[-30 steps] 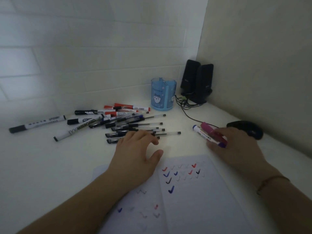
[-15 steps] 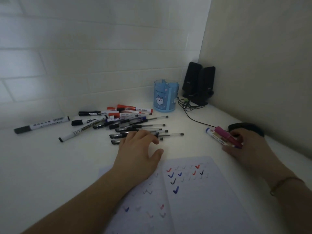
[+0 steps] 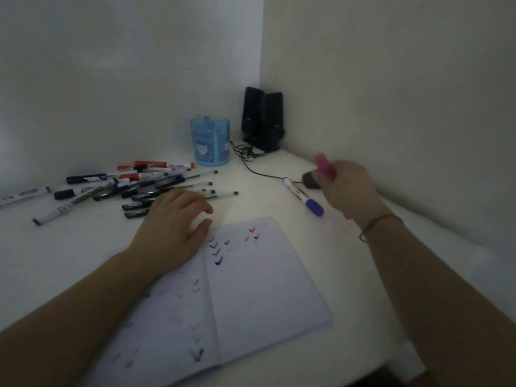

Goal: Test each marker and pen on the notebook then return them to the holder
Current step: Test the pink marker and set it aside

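Right hand (image 3: 346,188) fingers (image 3: 321,178) curled round a pink marker (image 3: 324,162), raised above the bench (image 3: 69,261), pink end sticking up out of the fist, rest of the barrel hidden, cap on or off cannot tell; thin bracelet (image 3: 374,223) on that wrist. Just left of the hand a white marker with blue cap (image 3: 303,196) lies loose on the bench, not held, blue end toward the notebook (image 3: 265,289). Black mouse (image 3: 309,180) partly hidden behind the right hand. Left hand (image 3: 173,227) palm down, fingers relaxed and slightly spread, holds nothing, rests over the top left corner of the open notebook with fingertips (image 3: 205,206) touching or just beside the nearest pens. Notebook open flat, both pages carrying small tick marks in red, blue, black. Pile of pens and markers (image 3: 145,185) lies left of centre, well apart from the blue holder (image 3: 210,142), which stands upright near the wall beside two black speakers (image 3: 262,118); nothing visibly sticks out of the holder. Step in hand, as a judgement: pink marker picked for testing or for return, most of the pile not yet back in the holder, so the task looks early to midway. Next move calls for either uncapping and bringing the tip down to a free spot on the page, left hand steadying the paper, or carrying it to the holder mouth and dropping it in upright
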Available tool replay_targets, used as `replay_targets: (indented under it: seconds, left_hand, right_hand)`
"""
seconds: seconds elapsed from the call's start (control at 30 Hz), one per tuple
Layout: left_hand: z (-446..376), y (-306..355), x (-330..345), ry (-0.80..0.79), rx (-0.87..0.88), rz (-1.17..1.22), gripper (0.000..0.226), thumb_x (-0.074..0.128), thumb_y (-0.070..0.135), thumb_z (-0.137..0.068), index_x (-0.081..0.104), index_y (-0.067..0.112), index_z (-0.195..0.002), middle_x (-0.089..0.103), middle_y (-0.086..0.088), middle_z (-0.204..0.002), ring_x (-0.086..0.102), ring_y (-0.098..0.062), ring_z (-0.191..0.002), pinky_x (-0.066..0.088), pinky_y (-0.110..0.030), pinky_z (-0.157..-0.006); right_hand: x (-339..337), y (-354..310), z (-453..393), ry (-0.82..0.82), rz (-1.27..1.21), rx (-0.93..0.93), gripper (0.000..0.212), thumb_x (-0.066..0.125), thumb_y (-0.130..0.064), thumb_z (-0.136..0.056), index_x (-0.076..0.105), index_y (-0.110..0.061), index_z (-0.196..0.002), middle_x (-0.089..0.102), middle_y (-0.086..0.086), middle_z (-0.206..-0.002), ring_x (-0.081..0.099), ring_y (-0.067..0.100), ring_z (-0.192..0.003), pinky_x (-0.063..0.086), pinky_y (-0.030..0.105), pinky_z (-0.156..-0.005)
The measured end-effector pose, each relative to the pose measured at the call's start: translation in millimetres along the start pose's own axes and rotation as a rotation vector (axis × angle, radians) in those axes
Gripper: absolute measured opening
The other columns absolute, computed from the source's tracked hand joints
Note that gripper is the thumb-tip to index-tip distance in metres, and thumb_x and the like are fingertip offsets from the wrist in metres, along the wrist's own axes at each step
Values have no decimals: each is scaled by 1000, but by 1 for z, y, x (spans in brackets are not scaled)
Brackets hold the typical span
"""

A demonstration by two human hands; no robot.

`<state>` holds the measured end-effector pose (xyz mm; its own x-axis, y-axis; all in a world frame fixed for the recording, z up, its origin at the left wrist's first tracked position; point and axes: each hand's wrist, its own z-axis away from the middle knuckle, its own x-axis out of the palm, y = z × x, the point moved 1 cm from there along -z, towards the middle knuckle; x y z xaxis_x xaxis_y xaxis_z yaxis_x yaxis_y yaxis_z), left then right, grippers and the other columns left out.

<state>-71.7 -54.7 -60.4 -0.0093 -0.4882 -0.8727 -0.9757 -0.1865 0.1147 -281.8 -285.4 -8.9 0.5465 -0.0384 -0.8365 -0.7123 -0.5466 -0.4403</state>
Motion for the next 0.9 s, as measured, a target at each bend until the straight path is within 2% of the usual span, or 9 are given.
replay_targets:
  seconds: [0.1,0.17,0.2,0.27,0.37,0.53,0.63,0.73,0.9]
  left_hand:
    - [-5,14,-10,-113,109,-111,38,42,44,-85,66,18,-100,64,-3,-106,58,-30,-99,49,-42,-87]
    - [-16,34,-16,-183,181,-180,38,41,46,-89,66,20,-102,64,-3,-108,59,-30,-97,51,-44,-84]
    - [-24,47,-19,-206,220,-191,40,39,48,-90,65,22,-105,63,-3,-110,58,-28,-98,52,-45,-83]
    - [-40,79,-21,-227,341,-181,45,35,53,-90,62,25,-111,60,-1,-116,56,-26,-100,51,-44,-82]
    - [-56,136,-15,-204,574,-109,49,34,54,-88,59,24,-117,59,0,-119,56,-24,-104,50,-42,-86]
    - [-44,222,6,-174,966,117,39,49,41,-94,57,19,-124,56,-2,-125,55,-22,-109,46,-41,-89]
    - [-22,264,10,-270,1183,251,52,52,50,-92,48,21,-135,47,0,-139,47,-20,-123,40,-39,-99]
    - [-2,295,17,-358,1356,258,63,48,60,-90,41,25,-142,39,2,-148,38,-20,-133,34,-40,-105]
    - [5,304,33,-367,1382,233,58,47,59,-92,47,24,-139,39,3,-149,37,-19,-134,31,-39,-106]
  right_hand:
    - [-62,14,33,66,-166,-61,35,49,-43,-93,63,-11,-90,60,5,-74,56,19,-66,41,22,-56]
    - [-102,38,69,138,-327,-121,20,55,-35,-92,63,-18,-97,63,-2,-77,59,11,-66,42,11,-58]
    - [-120,51,89,163,-392,-143,17,58,-30,-91,61,-21,-105,64,-2,-82,62,11,-70,45,13,-63]
    - [-147,81,129,187,-478,-130,32,63,-19,-89,51,-23,-118,64,1,-87,64,12,-72,51,20,-66]
    - [-164,131,180,215,-459,19,42,67,-15,-85,40,-26,-116,64,6,-85,64,13,-67,54,22,-62]
    - [-126,223,244,99,-265,275,46,76,-12,-76,39,-20,-102,66,5,-83,65,22,-74,54,37,-68]
    - [-89,268,277,8,-227,361,49,77,-9,-74,36,-24,-97,62,7,-79,62,29,-71,54,44,-65]
    - [-62,297,299,-98,-160,417,48,74,-14,-77,33,-27,-97,61,4,-79,63,21,-69,55,45,-64]
    - [-45,321,309,-36,-120,452,32,72,-22,-80,42,-21,-91,62,0,-85,62,19,-76,50,36,-63]
